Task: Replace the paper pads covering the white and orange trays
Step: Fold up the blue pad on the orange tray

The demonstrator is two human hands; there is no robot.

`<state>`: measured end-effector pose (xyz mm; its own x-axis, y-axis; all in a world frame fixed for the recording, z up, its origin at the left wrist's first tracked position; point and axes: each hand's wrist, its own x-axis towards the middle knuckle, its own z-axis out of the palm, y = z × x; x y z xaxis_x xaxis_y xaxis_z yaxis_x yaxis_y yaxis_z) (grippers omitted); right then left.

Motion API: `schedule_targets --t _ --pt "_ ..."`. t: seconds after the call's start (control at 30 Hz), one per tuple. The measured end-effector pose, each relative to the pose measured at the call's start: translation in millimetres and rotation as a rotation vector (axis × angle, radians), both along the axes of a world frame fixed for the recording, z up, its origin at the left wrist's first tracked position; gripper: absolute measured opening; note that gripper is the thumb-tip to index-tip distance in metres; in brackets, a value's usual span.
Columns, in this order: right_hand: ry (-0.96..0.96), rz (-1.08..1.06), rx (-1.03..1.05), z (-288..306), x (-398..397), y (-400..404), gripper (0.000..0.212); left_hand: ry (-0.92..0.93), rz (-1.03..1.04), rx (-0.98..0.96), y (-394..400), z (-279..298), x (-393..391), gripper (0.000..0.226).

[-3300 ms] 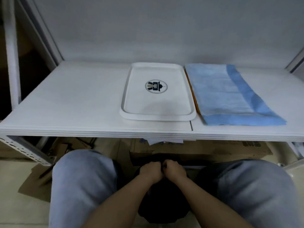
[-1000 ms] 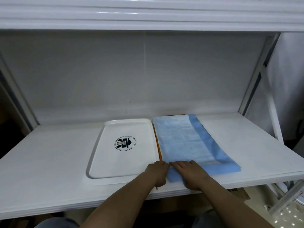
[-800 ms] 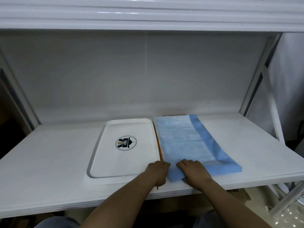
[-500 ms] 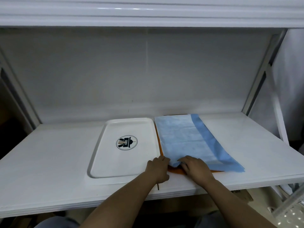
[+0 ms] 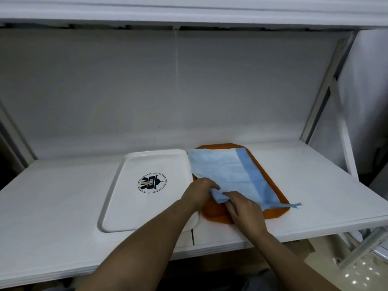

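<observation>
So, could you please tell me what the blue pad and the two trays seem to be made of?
The blue pad looks like thin, matte tissue-like paper: it creases and drapes where both hands lift it. The orange tray and white tray look like smooth moulded plastic, with rounded raised rims and a faint sheen, though melamine is possible.

bare shelf surface (image 5: 52, 198) lies open at the frame's left and right. centre is taken by the white tray (image 5: 117, 198) and orange tray (image 5: 273, 213), touching. the upper shelf (image 5: 189, 11) caps headroom; a slanted post (image 5: 323, 89) bounds the right.
</observation>
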<state>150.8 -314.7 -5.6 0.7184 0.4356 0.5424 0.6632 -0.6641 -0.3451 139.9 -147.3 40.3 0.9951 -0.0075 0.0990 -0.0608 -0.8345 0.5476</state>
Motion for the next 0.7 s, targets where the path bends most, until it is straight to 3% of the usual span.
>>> schedule_targets --t 0.07,0.23,0.43,0.57,0.7 --pt "-0.001 0.029 -0.054 -5.4 0.8 -4.2 0.029 -0.044 -0.076 0.134 2.9 0.8 -1.5 0.036" --pt "-0.044 0.084 -0.138 -18.7 2.8 -15.6 0.046 -0.153 -0.156 0.309 27.0 -9.5 -21.7 0.041" --pt "-0.177 0.096 -0.304 -22.5 -5.1 -21.7 0.054 -0.171 -0.037 0.162 66.7 -29.5 -61.6 0.044" --pt "-0.186 0.071 -0.310 -24.8 -3.9 -23.6 0.018 -0.012 0.093 0.032 82.2 -39.2 -85.8 0.041" --pt "-0.285 0.032 -0.280 -10.1 -7.0 -15.3 0.015 0.020 0.161 0.015 82.8 -37.1 -102.3 0.035"
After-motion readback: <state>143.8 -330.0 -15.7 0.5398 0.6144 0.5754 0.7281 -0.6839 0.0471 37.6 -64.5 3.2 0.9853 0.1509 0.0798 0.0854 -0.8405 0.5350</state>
